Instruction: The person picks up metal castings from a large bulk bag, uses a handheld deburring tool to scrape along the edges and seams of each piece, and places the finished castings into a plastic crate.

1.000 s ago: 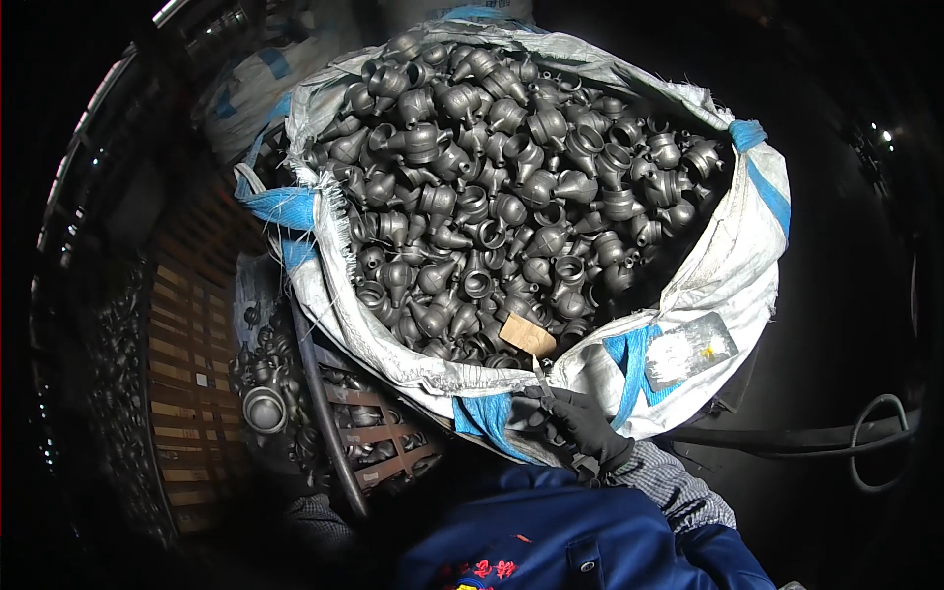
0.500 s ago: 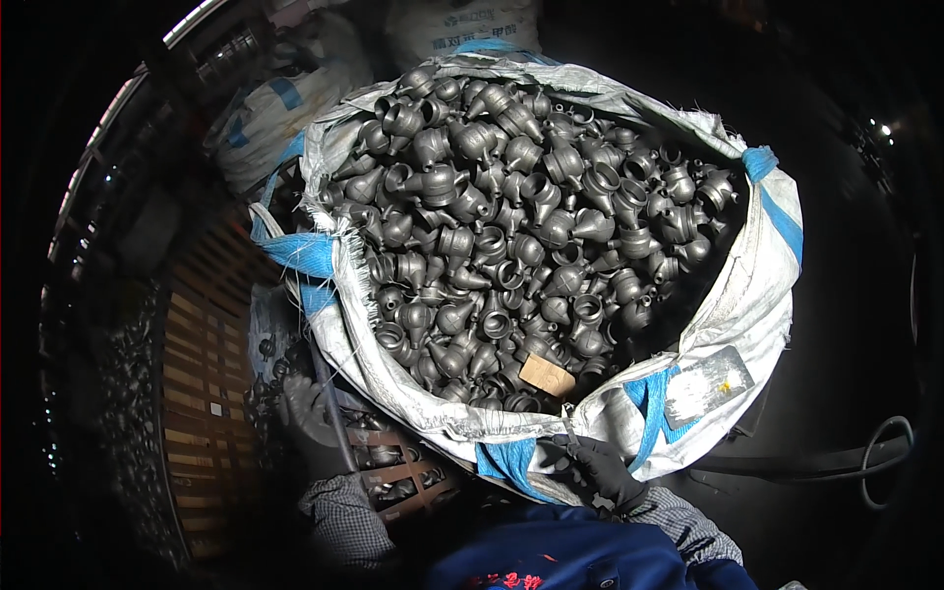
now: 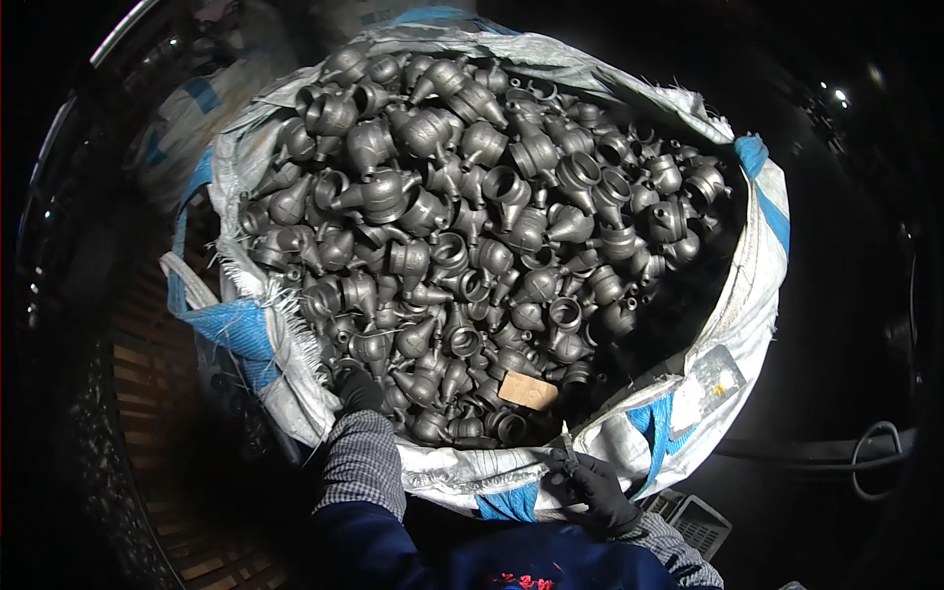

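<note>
A big white woven bulk bag (image 3: 324, 418) stands open before me, heaped with dark grey flask-shaped plastic parts (image 3: 526, 231), each with a round body and narrow spout. My left hand (image 3: 358, 386), in a dark glove, reaches over the bag's near left rim and touches the parts there; its fingertips blend into them, so their grip is hidden. At the near rim, my right hand (image 3: 598, 492), also gloved, is closed around a slim, pointed, blade-like tool (image 3: 566, 440) with its pale tip upward. A piece of brown cardboard (image 3: 528, 390) lies on the parts between my hands.
Blue straps (image 3: 231, 329) loop from the bag's rim, which is frayed on the left. A brown slatted crate (image 3: 147, 393) stands at the left, in shadow. A grey plastic basket (image 3: 698, 526) sits near my right forearm. A looped hose (image 3: 875, 460) lies at the right.
My left hand has moved from beside the crate at the left, up over the rim into the bag. The view has shifted closer to the bag. My right hand still grips the pointed tool.
</note>
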Motion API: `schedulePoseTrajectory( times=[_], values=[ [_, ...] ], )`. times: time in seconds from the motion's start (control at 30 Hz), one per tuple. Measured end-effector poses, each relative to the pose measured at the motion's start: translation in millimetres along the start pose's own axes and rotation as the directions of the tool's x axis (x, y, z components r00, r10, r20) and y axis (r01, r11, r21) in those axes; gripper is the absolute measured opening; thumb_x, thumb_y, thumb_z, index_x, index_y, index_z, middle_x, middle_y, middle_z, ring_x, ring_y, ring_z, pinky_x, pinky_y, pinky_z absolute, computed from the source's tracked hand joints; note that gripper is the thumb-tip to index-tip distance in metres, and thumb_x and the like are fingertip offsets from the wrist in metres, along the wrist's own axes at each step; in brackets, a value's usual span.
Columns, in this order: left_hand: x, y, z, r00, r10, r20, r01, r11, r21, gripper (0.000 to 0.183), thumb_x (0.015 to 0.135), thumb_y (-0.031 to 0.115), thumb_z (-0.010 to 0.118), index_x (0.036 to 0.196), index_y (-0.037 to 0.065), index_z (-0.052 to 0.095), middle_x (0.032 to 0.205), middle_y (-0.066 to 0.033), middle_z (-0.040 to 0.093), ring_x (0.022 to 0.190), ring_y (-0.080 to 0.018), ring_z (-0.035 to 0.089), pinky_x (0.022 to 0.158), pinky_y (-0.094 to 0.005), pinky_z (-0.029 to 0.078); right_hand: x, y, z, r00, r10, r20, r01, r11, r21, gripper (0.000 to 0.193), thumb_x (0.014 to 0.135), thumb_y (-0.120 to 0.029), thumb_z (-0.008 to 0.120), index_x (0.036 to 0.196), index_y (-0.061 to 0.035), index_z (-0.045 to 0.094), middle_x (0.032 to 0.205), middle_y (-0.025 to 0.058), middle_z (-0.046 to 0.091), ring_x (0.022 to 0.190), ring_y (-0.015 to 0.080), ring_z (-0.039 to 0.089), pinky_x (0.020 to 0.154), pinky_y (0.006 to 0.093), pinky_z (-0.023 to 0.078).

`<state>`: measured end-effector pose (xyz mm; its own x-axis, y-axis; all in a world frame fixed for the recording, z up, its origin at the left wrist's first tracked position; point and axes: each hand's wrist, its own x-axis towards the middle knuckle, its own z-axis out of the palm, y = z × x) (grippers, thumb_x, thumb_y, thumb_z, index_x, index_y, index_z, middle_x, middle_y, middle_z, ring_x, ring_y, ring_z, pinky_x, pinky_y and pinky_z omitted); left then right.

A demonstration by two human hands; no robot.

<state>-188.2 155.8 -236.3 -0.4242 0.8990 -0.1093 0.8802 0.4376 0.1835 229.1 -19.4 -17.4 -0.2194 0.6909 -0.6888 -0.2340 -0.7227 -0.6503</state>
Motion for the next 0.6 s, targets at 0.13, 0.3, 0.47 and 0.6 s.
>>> schedulePoseTrajectory(
  times=[0.13, 0.3, 0.47, 0.6],
  values=[
    [24.4, 4.5, 18.9, 0.997, 0.009, 0.083, -0.013, 0.999, 0.045, 0.030, 0.087, 0.016, 0.063, 0.112, 0.002, 0.059, 0.098, -0.0136, 0.066, 0.090, -0.0250, 0.064, 0.077, -0.0350, 0.051, 10.1, 5.2, 1.6, 0.997, 0.028, -0.075, -0.028, 1.000, 0.001, 0.033, 0.097, -0.017, 0.050, 0.123, -0.0006, 0.060, 0.086, 0.0012, 0.066, 0.067, 0.0063, 0.055, 0.060, 0.0197, 0.043],
    [41.2, 7.7, 23.5, 0.992, 0.035, 0.123, -0.039, 0.999, 0.034, 0.029, 0.087, 0.015, 0.063, 0.112, 0.001, 0.059, 0.099, -0.0129, 0.066, 0.092, -0.0240, 0.063, 0.079, -0.0350, 0.051, 5.1, 9.3, -9.2, 0.994, -0.010, -0.108, 0.008, 1.000, -0.020, 0.031, 0.097, -0.016, 0.051, 0.121, -0.0001, 0.061, 0.086, 0.0020, 0.066, 0.067, 0.0067, 0.056, 0.059, 0.0189, 0.043],
    [39.8, 5.0, 1.1, 0.987, 0.109, 0.122, -0.069, 0.952, -0.298, 0.028, 0.087, 0.014, 0.062, 0.112, 0.001, 0.059, 0.099, -0.0123, 0.065, 0.093, -0.0230, 0.063, 0.081, -0.0349, 0.050, -5.1, 8.2, 0.0, 0.985, 0.040, -0.170, -0.018, 0.992, 0.129, 0.029, 0.097, -0.018, 0.052, 0.116, 0.0012, 0.063, 0.083, 0.0028, 0.065, 0.065, 0.0067, 0.055, 0.056, 0.0191, 0.042],
    [1.1, 30.3, -52.0, 0.919, 0.261, 0.294, 0.063, 0.641, -0.765, 0.027, 0.087, 0.013, 0.062, 0.111, 0.001, 0.059, 0.100, -0.0118, 0.065, 0.094, -0.0222, 0.062, 0.083, -0.0348, 0.050, -1.7, 9.0, -2.7, 0.994, 0.031, -0.109, -0.017, 0.992, 0.123, 0.032, 0.097, -0.019, 0.053, 0.122, -0.0006, 0.060, 0.080, 0.0027, 0.064, 0.065, 0.0074, 0.056, 0.055, 0.0187, 0.042]
  ],
)
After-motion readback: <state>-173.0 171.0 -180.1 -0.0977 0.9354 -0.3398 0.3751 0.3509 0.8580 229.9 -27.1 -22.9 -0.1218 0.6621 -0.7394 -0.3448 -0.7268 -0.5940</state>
